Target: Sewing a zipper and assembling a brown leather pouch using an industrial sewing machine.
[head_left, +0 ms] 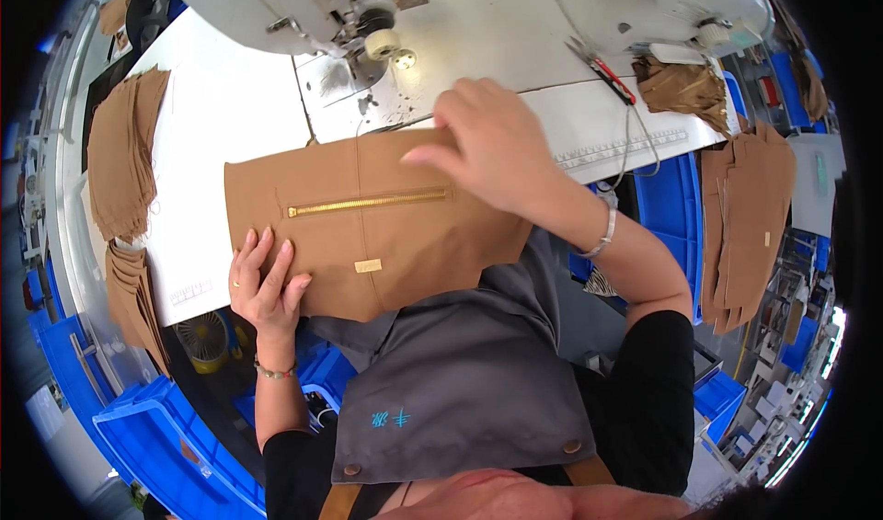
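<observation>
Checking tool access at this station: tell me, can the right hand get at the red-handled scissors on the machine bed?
Probably yes: the right hand rests on the brown panel, and nothing lies between it and the scissors.

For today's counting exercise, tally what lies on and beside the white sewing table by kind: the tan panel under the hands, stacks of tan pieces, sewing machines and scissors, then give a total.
Tan zippered panel, under the left hand and right hand: 1
Stacks of tan pieces: 4
Sewing machine: 1
Scissors: 1
Total: 7
</observation>
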Action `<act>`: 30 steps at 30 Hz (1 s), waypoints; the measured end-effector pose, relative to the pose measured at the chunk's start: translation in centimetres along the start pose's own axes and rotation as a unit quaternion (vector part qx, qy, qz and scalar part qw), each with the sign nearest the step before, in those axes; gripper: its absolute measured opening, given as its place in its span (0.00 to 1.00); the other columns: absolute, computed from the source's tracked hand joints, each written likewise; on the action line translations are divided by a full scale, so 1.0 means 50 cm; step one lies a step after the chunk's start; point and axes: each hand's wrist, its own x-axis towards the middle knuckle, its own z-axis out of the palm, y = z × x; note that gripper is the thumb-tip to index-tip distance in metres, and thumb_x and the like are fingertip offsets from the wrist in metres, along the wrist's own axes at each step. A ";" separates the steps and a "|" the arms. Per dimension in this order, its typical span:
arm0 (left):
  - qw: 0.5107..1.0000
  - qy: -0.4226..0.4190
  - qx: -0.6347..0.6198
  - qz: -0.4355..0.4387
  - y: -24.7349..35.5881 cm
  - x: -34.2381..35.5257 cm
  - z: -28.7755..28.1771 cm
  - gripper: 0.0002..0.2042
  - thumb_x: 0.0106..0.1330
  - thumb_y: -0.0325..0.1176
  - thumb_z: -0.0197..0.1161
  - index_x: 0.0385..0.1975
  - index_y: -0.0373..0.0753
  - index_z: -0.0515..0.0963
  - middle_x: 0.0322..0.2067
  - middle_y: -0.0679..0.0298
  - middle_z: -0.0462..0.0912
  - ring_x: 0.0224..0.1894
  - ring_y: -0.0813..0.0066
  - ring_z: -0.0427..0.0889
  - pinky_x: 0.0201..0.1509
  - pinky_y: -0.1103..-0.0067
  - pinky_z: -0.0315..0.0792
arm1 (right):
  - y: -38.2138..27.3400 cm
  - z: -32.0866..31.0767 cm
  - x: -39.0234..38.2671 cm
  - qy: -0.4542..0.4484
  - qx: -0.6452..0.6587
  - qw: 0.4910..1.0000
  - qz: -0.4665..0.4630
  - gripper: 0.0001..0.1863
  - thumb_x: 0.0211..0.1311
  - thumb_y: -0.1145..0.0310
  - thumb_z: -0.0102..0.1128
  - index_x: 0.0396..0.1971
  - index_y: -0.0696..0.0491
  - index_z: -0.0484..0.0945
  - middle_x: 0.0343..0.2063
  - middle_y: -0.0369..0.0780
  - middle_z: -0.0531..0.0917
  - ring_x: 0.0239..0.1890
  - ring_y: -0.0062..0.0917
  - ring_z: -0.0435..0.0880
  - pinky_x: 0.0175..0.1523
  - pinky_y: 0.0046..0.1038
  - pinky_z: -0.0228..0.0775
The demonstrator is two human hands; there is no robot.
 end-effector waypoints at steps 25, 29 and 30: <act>0.999 0.030 0.012 -0.022 0.044 0.020 0.031 0.35 0.79 0.61 0.48 0.62 0.30 0.77 0.59 0.47 0.80 0.62 0.46 0.79 0.63 0.59 0.75 | 0.475 -0.748 -0.657 0.093 -0.453 0.764 0.451 0.44 0.66 0.31 0.57 0.71 0.48 0.71 0.71 0.53 0.70 0.73 0.46 0.68 0.74 0.44 0.63; 0.998 0.009 0.056 0.011 0.045 0.022 0.030 0.35 0.79 0.62 0.47 0.61 0.31 0.78 0.58 0.49 0.82 0.62 0.45 0.79 0.65 0.57 0.74 | 0.515 -0.650 -0.676 0.098 -0.475 0.743 0.460 0.41 0.68 0.35 0.57 0.72 0.47 0.70 0.72 0.51 0.69 0.73 0.46 0.69 0.73 0.42 0.64; 0.998 0.008 0.057 0.010 0.045 0.023 0.030 0.35 0.79 0.62 0.47 0.61 0.31 0.78 0.58 0.49 0.82 0.62 0.45 0.79 0.65 0.57 0.74 | 0.505 -0.646 -0.656 0.109 -0.526 0.695 0.477 0.36 0.70 0.40 0.58 0.69 0.49 0.74 0.68 0.51 0.74 0.69 0.46 0.73 0.70 0.41 0.67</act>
